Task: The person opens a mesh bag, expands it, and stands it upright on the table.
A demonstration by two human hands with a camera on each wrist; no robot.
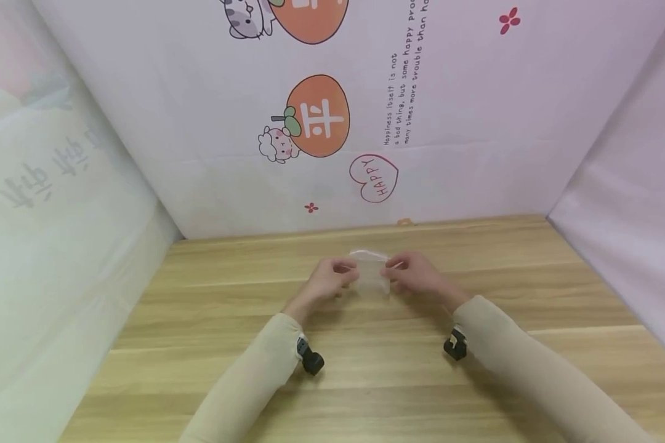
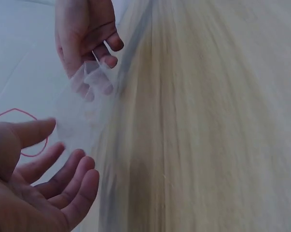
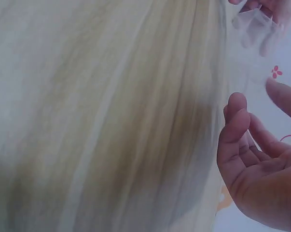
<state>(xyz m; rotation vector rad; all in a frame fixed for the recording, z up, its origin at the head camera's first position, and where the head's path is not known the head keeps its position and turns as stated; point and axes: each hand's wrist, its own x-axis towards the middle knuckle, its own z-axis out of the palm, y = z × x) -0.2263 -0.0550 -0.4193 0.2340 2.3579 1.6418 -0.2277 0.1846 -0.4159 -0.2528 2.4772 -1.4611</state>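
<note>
Both hands hold a small, thin, see-through plastic bag [image 1: 370,278] above the far part of the wooden table. My left hand [image 1: 328,278] pinches its left edge with thumb and forefinger. On the opposite edge, my right hand [image 1: 415,273] grips it the same way. A pale glint runs along the bag's top edge in the head view. In the left wrist view, the clear film [image 2: 80,116] spans the space between the hands and creases near the right fingers. The right wrist view shows the film [image 3: 251,58] beyond the right thumb, with the other fingers curled below.
A light wooden table [image 1: 377,394] lies under the hands. A white printed cloth [image 1: 449,172] rises at its back edge, and white cloth walls [image 1: 72,246] stand on the left and right. Small cameras [image 1: 312,362] are strapped to both wrists.
</note>
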